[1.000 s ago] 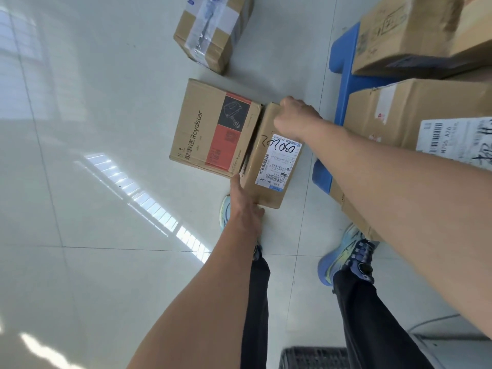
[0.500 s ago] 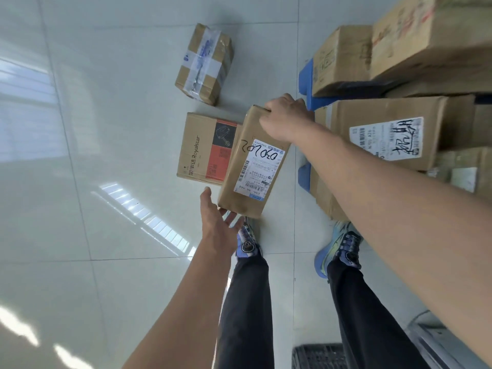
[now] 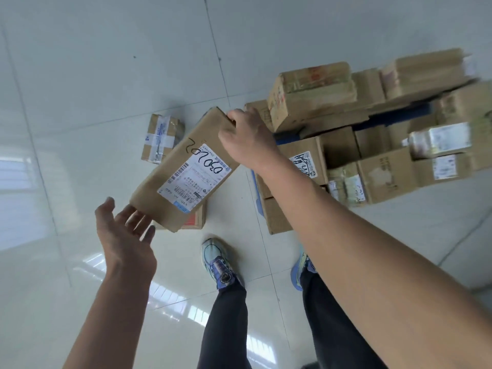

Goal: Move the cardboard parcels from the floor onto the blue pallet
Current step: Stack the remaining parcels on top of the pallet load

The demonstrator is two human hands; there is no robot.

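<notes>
My left hand is wide open, palm up, fingers spread right at the low corner of the parcel. I can't tell if they're actually touching it yet. Past that hand there's a small taped box on the floor, waiting its turn. The parcel itself is off the floor, tilted, label up, hanging between my two hands. Another box with red print sits on the floor right under its low end. My right hand is doing all the work, fingers curled over the top edge and gripping that end. To the right of that hand is the blue pallet, mostly buried under stacked boxes.

How I'd handle this bit: get the left palm flat under the low end before swinging, since a long parcel held by one end looks likely to twist loose. Then carry it level to the right and set it on a flat spot, not an edge. The pile looks uneven, so a sloppy drop could knock something off.
</notes>
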